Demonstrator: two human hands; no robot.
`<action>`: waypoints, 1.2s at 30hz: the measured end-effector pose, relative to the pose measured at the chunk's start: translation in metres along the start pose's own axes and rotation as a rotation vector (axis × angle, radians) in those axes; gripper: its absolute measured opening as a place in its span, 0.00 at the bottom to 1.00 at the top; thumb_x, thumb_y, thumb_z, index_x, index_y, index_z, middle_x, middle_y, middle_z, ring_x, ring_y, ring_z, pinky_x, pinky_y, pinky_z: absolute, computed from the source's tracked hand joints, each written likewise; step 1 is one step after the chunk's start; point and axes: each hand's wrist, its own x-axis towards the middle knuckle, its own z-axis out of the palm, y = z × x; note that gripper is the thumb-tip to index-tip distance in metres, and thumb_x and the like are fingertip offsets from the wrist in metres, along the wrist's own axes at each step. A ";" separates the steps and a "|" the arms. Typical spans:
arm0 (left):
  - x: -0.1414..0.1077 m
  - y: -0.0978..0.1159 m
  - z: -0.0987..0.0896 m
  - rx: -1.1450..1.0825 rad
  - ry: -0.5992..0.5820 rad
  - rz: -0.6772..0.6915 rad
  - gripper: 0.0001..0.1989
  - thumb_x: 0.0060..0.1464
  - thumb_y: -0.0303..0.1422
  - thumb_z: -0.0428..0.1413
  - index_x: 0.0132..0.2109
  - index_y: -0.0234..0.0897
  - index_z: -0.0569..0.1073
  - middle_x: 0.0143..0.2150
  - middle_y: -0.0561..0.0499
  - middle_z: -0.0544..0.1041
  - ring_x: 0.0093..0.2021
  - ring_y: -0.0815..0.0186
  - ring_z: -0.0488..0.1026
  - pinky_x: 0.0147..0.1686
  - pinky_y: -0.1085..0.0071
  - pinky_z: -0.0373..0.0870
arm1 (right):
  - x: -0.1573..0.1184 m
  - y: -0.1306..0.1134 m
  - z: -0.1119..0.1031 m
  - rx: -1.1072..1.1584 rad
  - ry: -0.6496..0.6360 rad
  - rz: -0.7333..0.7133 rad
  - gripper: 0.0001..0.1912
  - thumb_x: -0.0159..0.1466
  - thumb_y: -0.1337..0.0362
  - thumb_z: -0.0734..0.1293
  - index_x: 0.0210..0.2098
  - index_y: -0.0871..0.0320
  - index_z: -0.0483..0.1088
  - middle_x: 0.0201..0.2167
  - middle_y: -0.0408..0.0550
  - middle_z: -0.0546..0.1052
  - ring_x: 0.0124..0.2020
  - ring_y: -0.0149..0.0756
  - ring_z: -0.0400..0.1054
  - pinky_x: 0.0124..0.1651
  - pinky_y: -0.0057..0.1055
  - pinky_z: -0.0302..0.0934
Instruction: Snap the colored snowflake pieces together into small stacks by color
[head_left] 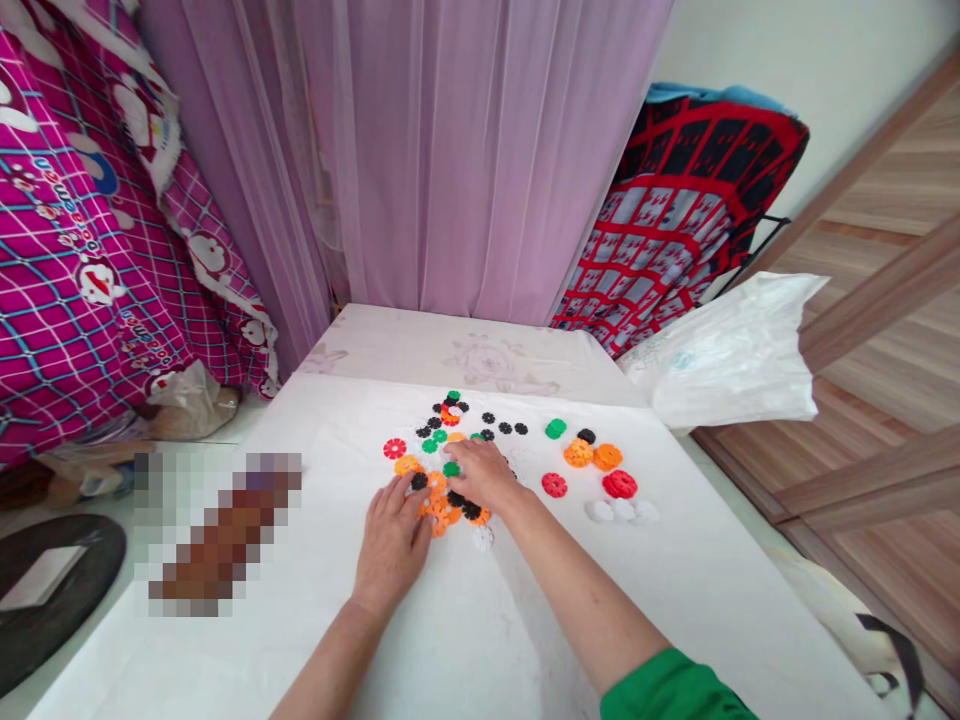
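Observation:
My left hand (394, 525) lies at the left side of a loose pile of flat notched plastic discs, with its fingers spread over the orange discs (437, 515) and near a black disc (418, 481). Reaching in from the right, my right hand (484, 475) is over the middle of the pile, fingers and thumb apart. A green disc (451, 469) shows between its thumb and fingers; I see no firm grip on it. Black discs (472, 511) lie partly under this hand. A red disc (394, 449) sits at the pile's left edge, and a white disc (484, 538) at its near edge.
Sorted by colour on the right of the white table (570, 620) are green discs (556, 429), stacked orange discs (608, 457), red discs (619, 484) and white discs (623, 510). A white plastic bag (735, 350) stands beyond the right edge. Purple curtains (465, 150) hang behind.

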 end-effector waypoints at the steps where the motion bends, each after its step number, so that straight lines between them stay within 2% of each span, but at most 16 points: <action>1: 0.000 0.000 0.000 0.002 -0.003 0.001 0.17 0.59 0.33 0.50 0.54 0.43 0.73 0.63 0.43 0.69 0.63 0.51 0.64 0.60 0.45 0.61 | 0.001 0.000 -0.001 0.005 -0.008 0.002 0.23 0.57 0.66 0.67 0.53 0.54 0.69 0.49 0.49 0.77 0.51 0.42 0.68 0.51 0.36 0.57; 7: -0.002 -0.003 0.000 0.029 -0.011 0.009 0.17 0.59 0.33 0.49 0.54 0.44 0.72 0.63 0.44 0.68 0.63 0.52 0.64 0.60 0.47 0.62 | 0.000 -0.003 -0.004 -0.012 0.008 -0.006 0.25 0.57 0.65 0.66 0.55 0.56 0.67 0.42 0.49 0.79 0.46 0.42 0.70 0.49 0.36 0.57; 11: -0.002 -0.004 0.001 0.032 -0.006 0.015 0.17 0.59 0.33 0.49 0.54 0.45 0.73 0.64 0.44 0.68 0.63 0.52 0.64 0.59 0.47 0.62 | -0.010 0.012 -0.012 0.077 0.089 0.051 0.27 0.57 0.66 0.67 0.56 0.55 0.64 0.41 0.46 0.79 0.45 0.40 0.71 0.49 0.35 0.57; 14: -0.002 -0.004 0.000 0.032 -0.002 0.019 0.17 0.60 0.34 0.49 0.54 0.45 0.73 0.63 0.44 0.68 0.63 0.52 0.65 0.59 0.47 0.62 | -0.021 0.044 -0.025 0.139 0.173 0.157 0.29 0.56 0.66 0.68 0.57 0.55 0.62 0.43 0.45 0.79 0.43 0.37 0.72 0.49 0.34 0.58; 19: -0.001 -0.004 -0.001 0.014 -0.003 0.029 0.17 0.61 0.35 0.48 0.54 0.44 0.73 0.63 0.43 0.68 0.63 0.53 0.64 0.60 0.47 0.62 | -0.036 0.123 -0.055 0.071 0.323 0.442 0.28 0.58 0.64 0.66 0.58 0.55 0.60 0.42 0.44 0.80 0.41 0.38 0.72 0.44 0.32 0.60; 22: -0.001 -0.005 -0.002 0.017 -0.017 0.024 0.17 0.61 0.35 0.48 0.55 0.45 0.73 0.63 0.44 0.68 0.63 0.53 0.64 0.60 0.47 0.62 | -0.041 0.158 -0.065 -0.002 0.319 0.533 0.28 0.58 0.62 0.67 0.57 0.55 0.60 0.42 0.43 0.79 0.42 0.39 0.72 0.43 0.33 0.60; 24: -0.001 -0.005 -0.001 0.024 -0.022 0.020 0.18 0.61 0.36 0.48 0.55 0.46 0.73 0.64 0.45 0.68 0.63 0.53 0.64 0.60 0.47 0.61 | -0.042 0.171 -0.066 -0.032 0.293 0.557 0.28 0.59 0.62 0.66 0.58 0.55 0.61 0.43 0.43 0.79 0.42 0.40 0.72 0.43 0.33 0.60; 28: -0.001 -0.006 -0.001 0.031 -0.023 0.020 0.18 0.61 0.36 0.48 0.55 0.46 0.73 0.64 0.45 0.68 0.63 0.54 0.64 0.60 0.47 0.61 | -0.040 0.180 -0.060 -0.058 0.272 0.548 0.27 0.59 0.61 0.67 0.58 0.55 0.61 0.43 0.43 0.79 0.42 0.39 0.72 0.43 0.33 0.59; 36: -0.002 -0.007 -0.002 0.037 -0.034 0.024 0.18 0.61 0.36 0.48 0.55 0.46 0.73 0.64 0.46 0.68 0.63 0.54 0.65 0.60 0.48 0.62 | -0.032 0.181 -0.050 -0.104 0.270 0.493 0.27 0.58 0.63 0.67 0.57 0.55 0.63 0.41 0.43 0.79 0.42 0.39 0.71 0.45 0.33 0.58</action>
